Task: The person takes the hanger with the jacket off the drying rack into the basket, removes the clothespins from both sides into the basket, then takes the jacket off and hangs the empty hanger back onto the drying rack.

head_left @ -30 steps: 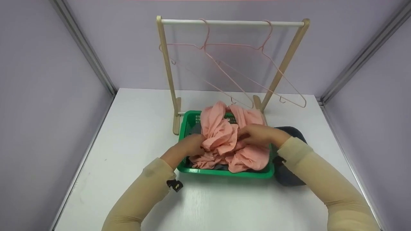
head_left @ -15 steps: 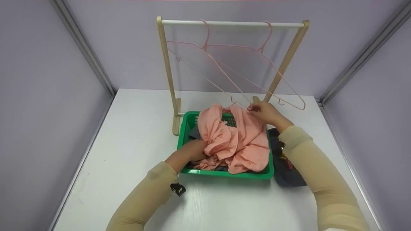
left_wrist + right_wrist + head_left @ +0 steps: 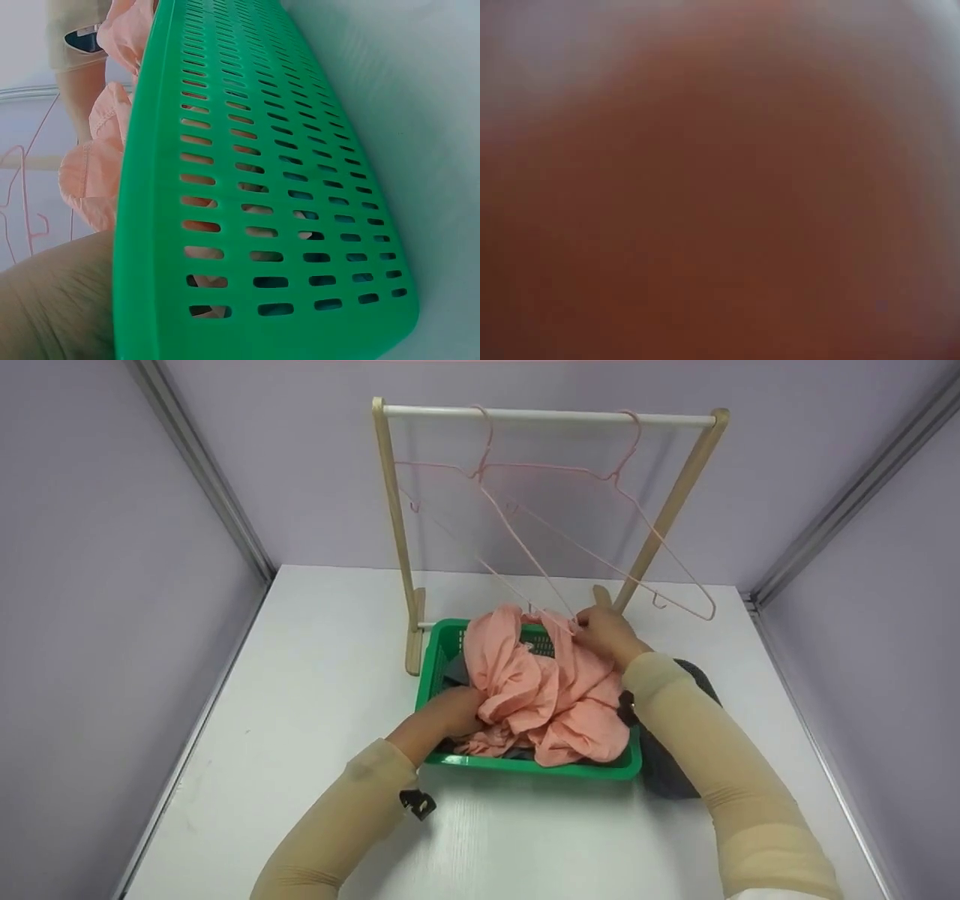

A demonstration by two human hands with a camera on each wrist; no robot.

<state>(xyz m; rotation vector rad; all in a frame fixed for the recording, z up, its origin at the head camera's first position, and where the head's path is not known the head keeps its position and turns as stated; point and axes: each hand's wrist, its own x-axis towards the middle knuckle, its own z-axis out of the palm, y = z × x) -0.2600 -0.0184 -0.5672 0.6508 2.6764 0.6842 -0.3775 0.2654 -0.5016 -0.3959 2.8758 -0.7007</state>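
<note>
A crumpled pink garment (image 3: 517,682) lies heaped in a green plastic basket (image 3: 525,767). At the heap's left side, my left hand (image 3: 452,712) grips a fold of it, the fingertips buried in the cloth. My right hand (image 3: 606,634), at the basket's far right corner, pinches the lower corner of a pink clothes hanger (image 3: 517,536) just above the garment. In the left wrist view the basket's slotted wall (image 3: 247,180) fills the middle, with pink cloth (image 3: 97,172) over its rim. The right wrist view is only a brown blur.
Behind the basket stands a wooden rack with a white rail (image 3: 555,414). A second pink hanger (image 3: 667,547) hangs on its right. Dark cloth (image 3: 455,669) shows under the garment. A dark container (image 3: 667,769) sits right of the basket, partly behind my right sleeve.
My right hand has left the garment, reached up to the hanger's lower corner and drawn it slightly down and left. My left hand has stayed almost still at the garment.
</note>
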